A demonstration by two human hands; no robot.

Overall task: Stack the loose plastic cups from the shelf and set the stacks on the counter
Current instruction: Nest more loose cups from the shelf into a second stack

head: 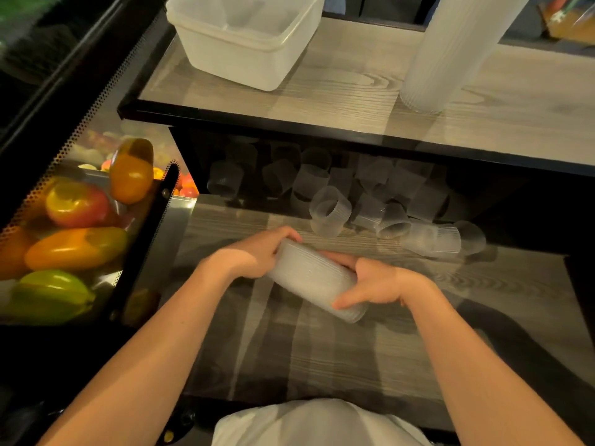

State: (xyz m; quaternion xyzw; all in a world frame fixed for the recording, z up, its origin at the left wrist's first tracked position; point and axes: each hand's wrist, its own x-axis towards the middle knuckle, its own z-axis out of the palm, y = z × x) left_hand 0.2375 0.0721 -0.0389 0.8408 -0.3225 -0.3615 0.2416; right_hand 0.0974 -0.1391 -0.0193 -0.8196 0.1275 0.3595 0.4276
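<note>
Holding: one short stack of cups (317, 280), tilted above the shelf (354, 355), near its middle
Left hand (257, 255): curled round the upper end
Right hand (380, 283): curled round the lower end
Loose cups (330, 207): many at the shelf's back edge, too dim to count
Counter (499, 101): one tall stack (450, 49), one white tub (248, 33)

front shelf (289, 349): open | rear: loose cups (330, 209) crowd | overhead: counter (322, 123)

hands (257, 252): 2 | cup stacks (317, 280): 2 | white tub (248, 49): 1 | loose cups (330, 209): too many, blurred
</note>
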